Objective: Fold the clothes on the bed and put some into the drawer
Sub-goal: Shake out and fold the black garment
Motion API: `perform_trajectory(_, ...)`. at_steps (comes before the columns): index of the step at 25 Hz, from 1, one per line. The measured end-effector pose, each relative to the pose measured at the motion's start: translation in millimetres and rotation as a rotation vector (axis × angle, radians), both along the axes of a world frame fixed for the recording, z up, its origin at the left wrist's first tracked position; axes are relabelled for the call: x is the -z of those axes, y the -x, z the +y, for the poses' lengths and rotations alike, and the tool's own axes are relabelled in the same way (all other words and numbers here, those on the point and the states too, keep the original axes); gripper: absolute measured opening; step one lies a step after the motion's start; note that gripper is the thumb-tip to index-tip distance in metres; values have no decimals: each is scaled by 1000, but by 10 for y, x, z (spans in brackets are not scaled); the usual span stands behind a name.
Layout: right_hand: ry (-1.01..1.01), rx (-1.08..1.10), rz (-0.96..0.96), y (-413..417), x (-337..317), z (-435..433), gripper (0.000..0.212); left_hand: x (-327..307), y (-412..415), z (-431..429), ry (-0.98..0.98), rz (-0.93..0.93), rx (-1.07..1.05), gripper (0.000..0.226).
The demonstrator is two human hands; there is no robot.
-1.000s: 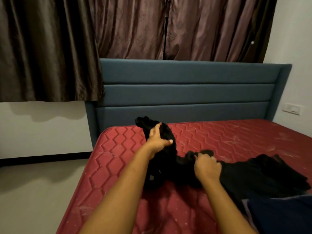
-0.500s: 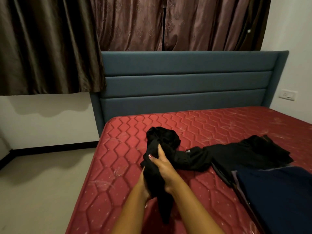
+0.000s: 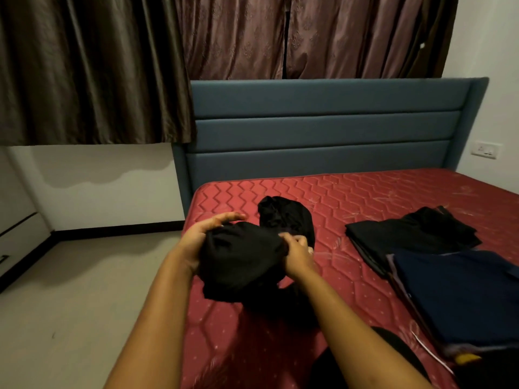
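We list one red quilted mattress (image 3: 365, 197), blue headboard (image 3: 323, 124) at 12 o'clock. On it: crumpled black garment (image 3: 286, 217), 11 o'clock; folded black garment (image 3: 412, 234), 2 o'clock; folded navy garment (image 3: 463, 299), 4 o'clock, touching the latter.

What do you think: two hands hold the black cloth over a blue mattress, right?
Not quite. The mattress is red, not blue; only the headboard is blue, as the head view shows. The left hand and right hand do hold the black cloth over it.

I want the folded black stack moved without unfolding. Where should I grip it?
Probably the left edge of the folded black stack, coming from the mattress side: it lies flat, that edge is free, the navy garment covers its near end.
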State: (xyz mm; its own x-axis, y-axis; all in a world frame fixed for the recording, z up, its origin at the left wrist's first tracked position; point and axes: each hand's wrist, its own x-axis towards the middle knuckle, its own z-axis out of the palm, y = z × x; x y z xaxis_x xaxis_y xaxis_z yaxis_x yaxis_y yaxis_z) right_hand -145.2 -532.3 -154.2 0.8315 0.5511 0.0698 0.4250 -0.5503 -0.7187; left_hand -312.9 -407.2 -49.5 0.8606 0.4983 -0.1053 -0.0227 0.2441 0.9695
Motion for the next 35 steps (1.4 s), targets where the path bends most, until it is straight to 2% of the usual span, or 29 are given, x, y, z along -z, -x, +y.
perform_trajectory(1, 68, 49, 20, 19, 125, 11, 23, 114, 74, 168, -147, 99, -20, 48)
perform_trajectory(2, 103, 69, 56, 33, 261, 17, 15, 330, 198, 359, -358, 297, -63, 40)
perform_trajectory(3, 123, 46, 96, 53, 398, 25, 13, 561, 320, 555, -673, 656, -103, 34)
perform_trajectory(4, 129, -10, 139, 81, 567, 57, 13, 805, 489, 677, -905, 1019, -176, 35)
perform_trajectory(5, 133, -80, 170, 114, 689, 76, 15, 1043, 589, 730, -1047, 1184, -231, 38)
perform_trajectory(6, 134, -149, 170, 144, 804, 117, 16, 1216, 656, 706, -1105, 1143, -249, 40)
perform_trajectory(8, 130, -236, 108, 245, 920, 247, 12, 1402, 646, 513, -1140, 878, -133, 57)
perform_trajectory(10, 16, -339, 77, 402, 833, 434, 12, 1509, 461, 275, -1146, 701, 65, 85)
perform_trajectory(12, -155, -453, 61, 569, 572, 578, 14, 1520, 183, 106, -1117, 556, 38, 94)
perform_trajectory(15, -400, -504, 44, 610, 157, 597, 19, 1295, -94, 108, -1079, 375, -216, 65)
perform_trajectory(17, -468, -490, 97, 490, -23, 475, 33, 1059, -183, 200, -1163, 393, -263, 44)
perform_trajectory(19, -467, -515, 230, 365, -110, 353, 48, 845, -248, 188, -1194, 342, -289, 29)
perform_trajectory(21, -495, -573, 397, 273, -117, 316, 50, 640, -297, 115, -1121, 188, -313, 26)
perform_trajectory(22, -488, -593, 425, 226, -93, 330, 45, 540, -304, 95, -1057, 112, -316, 25)
perform_trajectory(24, -380, -579, 364, 97, 4, 391, 32, 360, -303, 133, -933, -28, -328, 24)
perform_trajectory(28, 25, -473, 229, -298, 207, 330, 35, 29, -207, 421, -819, -272, -597, 18)
perform_trajectory(31, 211, -409, 175, -581, 286, 166, 34, -206, -71, 741, -774, -249, -743, 16)
perform_trajectory(33, 276, -342, 86, -820, 100, 77, 38, -294, 45, 968, -773, -166, -711, 16)
perform_trajectory(35, 255, -212, -77, -1076, -319, 40, 42, -408, 164, 1138, -733, -87, -613, 22)
